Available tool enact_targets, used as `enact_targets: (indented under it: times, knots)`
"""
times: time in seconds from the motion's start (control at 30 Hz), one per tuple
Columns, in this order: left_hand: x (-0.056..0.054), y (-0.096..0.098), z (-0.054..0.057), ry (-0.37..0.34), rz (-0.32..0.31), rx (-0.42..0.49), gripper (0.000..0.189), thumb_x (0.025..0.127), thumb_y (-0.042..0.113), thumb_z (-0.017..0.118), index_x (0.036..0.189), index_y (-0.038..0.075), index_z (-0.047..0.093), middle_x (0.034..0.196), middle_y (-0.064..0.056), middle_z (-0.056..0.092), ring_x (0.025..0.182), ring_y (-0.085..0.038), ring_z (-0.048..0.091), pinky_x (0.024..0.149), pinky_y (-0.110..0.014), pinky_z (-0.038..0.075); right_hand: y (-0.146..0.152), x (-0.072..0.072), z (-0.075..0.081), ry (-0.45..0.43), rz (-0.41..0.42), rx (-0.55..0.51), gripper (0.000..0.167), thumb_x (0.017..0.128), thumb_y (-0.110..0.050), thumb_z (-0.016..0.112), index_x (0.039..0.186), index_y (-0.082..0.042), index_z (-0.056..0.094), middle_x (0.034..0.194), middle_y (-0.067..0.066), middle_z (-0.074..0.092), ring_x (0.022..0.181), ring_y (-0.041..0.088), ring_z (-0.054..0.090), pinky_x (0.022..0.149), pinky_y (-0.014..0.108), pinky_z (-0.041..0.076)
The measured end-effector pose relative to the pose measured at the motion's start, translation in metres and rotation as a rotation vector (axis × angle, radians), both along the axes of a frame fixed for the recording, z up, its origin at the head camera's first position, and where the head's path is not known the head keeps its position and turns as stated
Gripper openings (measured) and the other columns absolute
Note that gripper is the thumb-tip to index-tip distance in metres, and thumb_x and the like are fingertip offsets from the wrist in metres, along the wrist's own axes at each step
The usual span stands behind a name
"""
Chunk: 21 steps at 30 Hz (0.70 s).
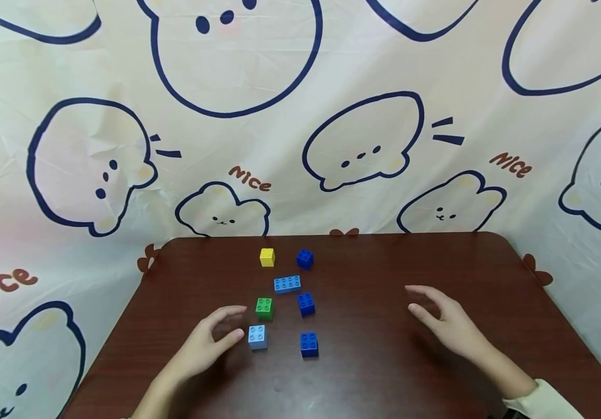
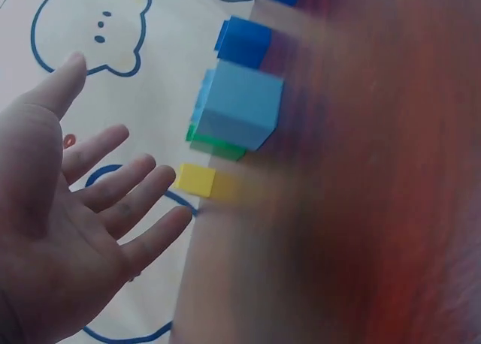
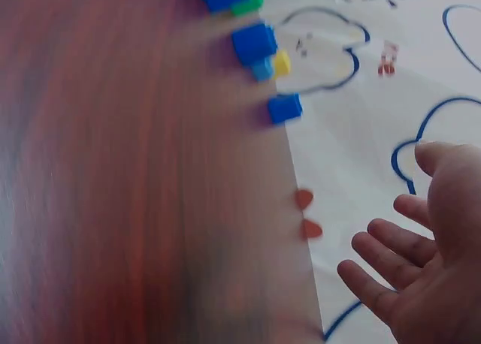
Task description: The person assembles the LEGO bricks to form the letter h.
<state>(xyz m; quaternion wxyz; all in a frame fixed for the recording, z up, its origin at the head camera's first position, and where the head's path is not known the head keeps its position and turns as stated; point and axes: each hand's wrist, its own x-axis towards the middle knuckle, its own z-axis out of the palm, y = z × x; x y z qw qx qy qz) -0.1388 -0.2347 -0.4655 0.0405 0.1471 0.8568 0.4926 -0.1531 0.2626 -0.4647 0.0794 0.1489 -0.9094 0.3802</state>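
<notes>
In the head view my left hand (image 1: 207, 343) hovers just left of a light blue brick (image 1: 257, 337), fingers spread and holding nothing. A green brick (image 1: 265, 308) sits right behind that brick. My right hand (image 1: 449, 323) is held over the right part of the table, apart from every brick, its fingers loosely bent around nothing. Three dark blue bricks stand in a column: a near one (image 1: 309, 344), a middle one (image 1: 306, 304) and a far one (image 1: 305, 259). A longer medium-blue brick (image 1: 287, 284) lies between the columns, and a yellow brick (image 1: 267, 257) stands at the back.
The dark brown table (image 1: 373, 372) has rounded far corners. Behind it and along its sides hangs a pale cloth (image 1: 290, 139) printed with blue-outlined cartoon heads. A light sleeve (image 1: 543, 401) covers the right forearm.
</notes>
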Motion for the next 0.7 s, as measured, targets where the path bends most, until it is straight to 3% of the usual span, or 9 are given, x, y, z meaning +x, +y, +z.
enact_targets:
  times: [0.1,0.33,0.5,0.7]
  knots:
    - [0.002,0.002,-0.006,-0.02,-0.053,0.024,0.049,0.095,0.015,0.074,0.139,0.001,0.056,0.136,-0.021,0.06,0.123,-0.041,0.058,0.098,-0.052,0.051,-0.016,0.004,-0.002,-0.014,0.048,-0.094,0.034,0.1,-0.025,0.067,0.134,-0.019,0.064,0.128,0.005,0.068,0.117,0.017,0.063,0.091,0.034,0.054]
    - [0.001,0.007,-0.016,-0.045,-0.123,0.044,0.055,0.091,0.013,0.078,0.139,0.0,0.056,0.138,-0.019,0.059,0.124,-0.039,0.058,0.096,-0.047,0.053,-0.055,0.005,-0.014,-0.096,0.239,-0.318,0.037,0.097,-0.013,0.071,0.133,-0.006,0.062,0.125,0.021,0.066,0.106,0.031,0.069,0.084,0.031,0.057]
    - [0.001,0.008,-0.02,-0.039,-0.118,0.04,0.053,0.09,0.012,0.079,0.137,0.002,0.058,0.137,-0.015,0.061,0.122,-0.034,0.06,0.092,-0.041,0.055,-0.084,0.005,-0.023,-0.202,0.343,-0.422,0.043,0.097,-0.012,0.071,0.134,0.005,0.058,0.129,0.027,0.062,0.11,0.038,0.066,0.083,0.031,0.058]
    - [0.0,0.01,-0.026,-0.042,-0.099,0.057,0.055,0.09,0.011,0.079,0.139,0.0,0.056,0.139,-0.018,0.06,0.123,-0.036,0.058,0.091,-0.041,0.056,-0.116,0.005,-0.038,-0.252,0.371,-0.47,0.049,0.094,-0.015,0.075,0.134,0.006,0.057,0.132,0.027,0.06,0.114,0.041,0.064,0.086,0.031,0.057]
